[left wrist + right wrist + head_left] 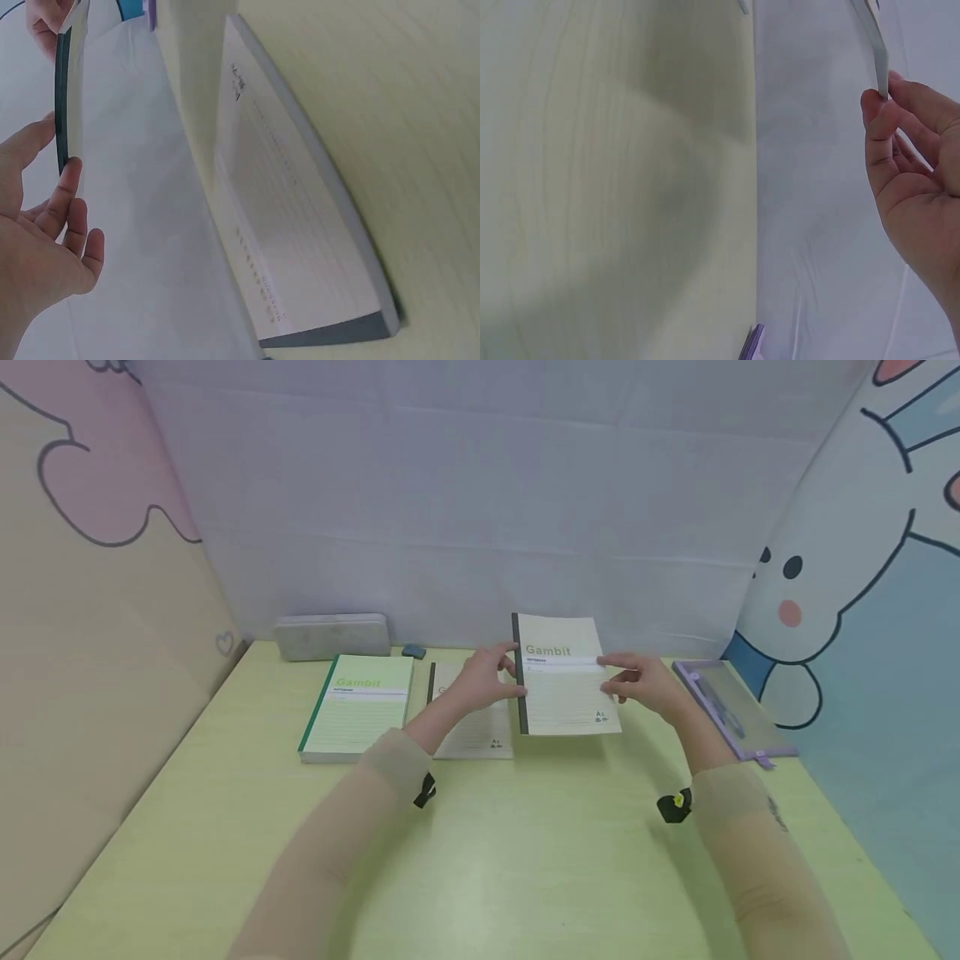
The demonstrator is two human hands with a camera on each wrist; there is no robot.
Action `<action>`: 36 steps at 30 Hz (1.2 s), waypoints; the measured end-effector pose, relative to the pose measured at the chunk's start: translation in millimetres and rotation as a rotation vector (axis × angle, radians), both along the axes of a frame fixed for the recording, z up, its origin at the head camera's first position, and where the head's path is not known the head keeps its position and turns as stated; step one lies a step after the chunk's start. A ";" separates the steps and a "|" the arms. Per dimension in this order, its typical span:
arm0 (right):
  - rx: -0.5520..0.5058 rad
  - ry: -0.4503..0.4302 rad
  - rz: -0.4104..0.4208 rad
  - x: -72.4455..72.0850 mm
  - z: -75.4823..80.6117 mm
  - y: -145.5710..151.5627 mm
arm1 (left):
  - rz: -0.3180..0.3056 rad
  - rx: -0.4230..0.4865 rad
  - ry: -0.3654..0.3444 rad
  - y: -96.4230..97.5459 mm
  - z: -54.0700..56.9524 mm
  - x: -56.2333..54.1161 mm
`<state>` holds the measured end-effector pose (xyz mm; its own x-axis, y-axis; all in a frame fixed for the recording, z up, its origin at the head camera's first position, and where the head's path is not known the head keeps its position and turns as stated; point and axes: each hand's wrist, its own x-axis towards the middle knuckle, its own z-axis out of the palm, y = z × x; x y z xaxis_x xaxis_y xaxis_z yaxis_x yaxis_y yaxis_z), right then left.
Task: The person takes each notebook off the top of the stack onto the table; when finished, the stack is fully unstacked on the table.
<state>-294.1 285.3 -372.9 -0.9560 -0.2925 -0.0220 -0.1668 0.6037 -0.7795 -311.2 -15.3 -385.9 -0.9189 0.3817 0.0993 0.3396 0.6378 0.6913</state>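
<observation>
Both hands hold a pale "Gambit" notebook (564, 702) with a dark spine above the table. My left hand (480, 681) pinches it at the spine side; the left wrist view shows thumb and fingers on either side of the dark spine. On the opposite edge, my right hand (647, 685) pinches the pages between thumb and fingers, seen also in the right wrist view. Under the left forearm lies a second dark-spined notebook (476, 731), partly covered by that hand. A thick green-spined notebook (360, 710) lies further left.
At the back left stands a grey case (333, 637), with a small blue eraser-like block (413, 651) beside it. A purple-edged mesh pouch (750, 714) with pens inside lies at the table's right edge. A pale cloth (487, 485) hangs behind the table (525, 860).
</observation>
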 end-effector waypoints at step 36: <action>0.261 -0.086 0.062 -10.7 -68.2 2.8 | -0.094 -0.483 -0.002 23.8 -66.9 -3.9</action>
<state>-304.8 288.1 -441.1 -0.9276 -0.3245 -0.1850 -0.1496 0.7767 -0.6119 -315.1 8.5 -452.9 -0.8783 0.4648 -0.1117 0.4098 0.8524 0.3248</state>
